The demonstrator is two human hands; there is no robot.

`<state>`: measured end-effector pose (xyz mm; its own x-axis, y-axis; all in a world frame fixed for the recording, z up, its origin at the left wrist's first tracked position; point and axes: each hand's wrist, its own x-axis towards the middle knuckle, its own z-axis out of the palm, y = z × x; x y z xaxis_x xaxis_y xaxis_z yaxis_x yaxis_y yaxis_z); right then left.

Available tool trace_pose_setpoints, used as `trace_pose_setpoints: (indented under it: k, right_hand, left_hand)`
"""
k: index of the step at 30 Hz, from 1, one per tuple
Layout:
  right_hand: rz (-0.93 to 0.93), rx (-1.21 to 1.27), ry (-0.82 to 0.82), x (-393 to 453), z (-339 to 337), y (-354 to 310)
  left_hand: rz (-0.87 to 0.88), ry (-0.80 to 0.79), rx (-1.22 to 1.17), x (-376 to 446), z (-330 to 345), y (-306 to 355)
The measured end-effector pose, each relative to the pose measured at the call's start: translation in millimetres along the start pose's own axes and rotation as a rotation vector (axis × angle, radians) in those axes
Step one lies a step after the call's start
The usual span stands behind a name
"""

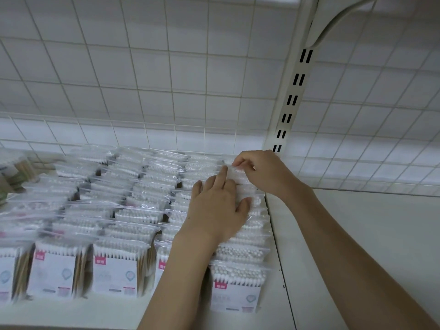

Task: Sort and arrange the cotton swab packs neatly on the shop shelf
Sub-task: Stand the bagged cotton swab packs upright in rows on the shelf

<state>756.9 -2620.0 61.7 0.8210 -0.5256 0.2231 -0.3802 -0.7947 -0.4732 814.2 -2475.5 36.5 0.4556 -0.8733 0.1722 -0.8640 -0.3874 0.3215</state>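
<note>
Right hand pinches the top edge of a rear pack at two o'clock of the rows; left hand lies flat, fingers straight, steadying the packs. Seat it upright, flush with its row.

Left hand lies flat, fingers straight; right hand beyond it pinches with curled fingers.
</note>
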Motion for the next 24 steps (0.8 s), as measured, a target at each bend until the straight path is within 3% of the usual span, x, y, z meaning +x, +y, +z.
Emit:
trace_pose_setpoints:
  k: [8, 13, 18, 24]
  right_hand:
    - [-0.026, 0.005, -0.042, 2.2, -8.3, 1.5]
    - [0.006, -0.224, 0.011, 17.7, -11.8, 0.8]
    - [0.079, -0.435, -0.076, 25.5, -11.1, -6.6]
    - [0.118, -0.474, 0.007, 28.7, -4.1, -12.4]
  left_hand:
    - [-0.016, -0.085, -0.037, 12.0, -0.1, -2.4]
    - [-0.006, -0.044, -0.045, 9.8, 1.2, -2.2]
    - [0.004, -0.013, -0.05, 7.8, 2.3, -2.1]
    - [0.005, 0.005, -0.064, 7.2, 2.7, -2.3]
